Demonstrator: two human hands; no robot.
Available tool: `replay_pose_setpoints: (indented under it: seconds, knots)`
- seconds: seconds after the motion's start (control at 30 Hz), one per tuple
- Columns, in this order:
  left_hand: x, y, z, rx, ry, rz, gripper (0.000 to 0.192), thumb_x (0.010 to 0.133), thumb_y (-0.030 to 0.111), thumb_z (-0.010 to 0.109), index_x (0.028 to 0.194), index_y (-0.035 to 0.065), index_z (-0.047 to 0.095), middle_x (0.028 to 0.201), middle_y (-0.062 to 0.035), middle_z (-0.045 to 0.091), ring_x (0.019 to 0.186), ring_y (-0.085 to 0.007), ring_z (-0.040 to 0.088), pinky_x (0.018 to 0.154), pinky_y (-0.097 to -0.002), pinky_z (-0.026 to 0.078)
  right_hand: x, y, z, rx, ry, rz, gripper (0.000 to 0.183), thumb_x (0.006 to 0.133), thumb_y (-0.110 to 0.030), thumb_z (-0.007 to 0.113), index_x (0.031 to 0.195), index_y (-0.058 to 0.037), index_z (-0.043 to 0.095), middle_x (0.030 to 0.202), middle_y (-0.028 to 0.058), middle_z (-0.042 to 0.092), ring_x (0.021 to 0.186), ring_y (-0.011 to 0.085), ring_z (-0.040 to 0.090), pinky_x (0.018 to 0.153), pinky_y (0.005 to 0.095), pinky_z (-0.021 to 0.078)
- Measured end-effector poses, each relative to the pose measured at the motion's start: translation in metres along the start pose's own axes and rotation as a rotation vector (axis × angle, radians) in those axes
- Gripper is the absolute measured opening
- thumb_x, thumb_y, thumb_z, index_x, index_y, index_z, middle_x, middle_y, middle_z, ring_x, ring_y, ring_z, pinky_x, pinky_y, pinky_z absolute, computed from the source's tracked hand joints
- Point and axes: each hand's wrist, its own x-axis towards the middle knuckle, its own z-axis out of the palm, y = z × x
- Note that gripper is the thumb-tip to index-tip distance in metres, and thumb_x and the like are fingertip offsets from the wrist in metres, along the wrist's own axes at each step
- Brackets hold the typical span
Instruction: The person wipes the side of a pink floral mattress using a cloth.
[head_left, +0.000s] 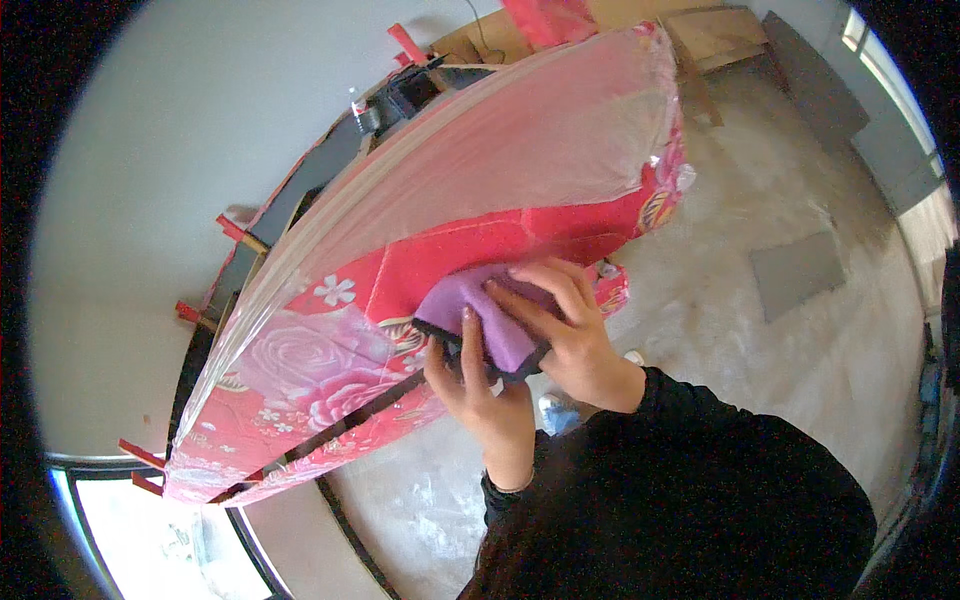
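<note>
A purple cloth with black edging (491, 319) is bunched between my two hands, in front of my body. My left hand (491, 409) grips its lower left side, with the index finger laid over the purple face. From the right, my right hand (581, 349) presses its fingers into the upper part of the cloth. Just behind the cloth lies what looks like a mattress with a red and pink floral cover (450, 244). A clear plastic sheet (510, 150) lies over the far part of this cover. The underside of the cloth is hidden.
Beyond the floral cover, a plastic bottle (364, 112) stands on a dark surface by the wall. Red-wrapped pieces (236, 229) stick out along the wall side. A flat grey piece (797, 276) lies on the floor, with cardboard (712, 45) at the far end. My shoe (557, 412) shows below.
</note>
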Motion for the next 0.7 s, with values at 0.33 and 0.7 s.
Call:
replay_pose_setpoints:
  seconds: [0.33,0.7]
  knots:
    - [-0.009,-0.056,-0.055,0.152,0.170,-0.118,0.065,0.072,-0.004,0.067,0.135,0.0043,0.056,0.125,-0.0288,0.051,0.113,-0.0479,0.055,0.093,-0.0517,0.048,0.005,-0.056,0.074,0.160,-0.142,-0.170,0.050,0.082,-0.019,0.054,0.129,-0.0017,0.058,0.131,0.0134,0.051,0.120,0.0326,0.049,0.106,0.0444,0.0412]
    - [-0.003,-0.009,-0.004,0.119,0.085,0.024,0.058,0.075,0.010,0.072,0.132,0.0101,0.062,0.128,-0.0279,0.049,0.114,-0.0460,0.054,0.095,-0.0518,0.046,-0.004,-0.018,0.015,0.040,-0.055,0.027,0.059,0.073,-0.012,0.069,0.131,-0.0086,0.060,0.132,0.0101,0.051,0.119,0.0339,0.047,0.103,0.0477,0.0408]
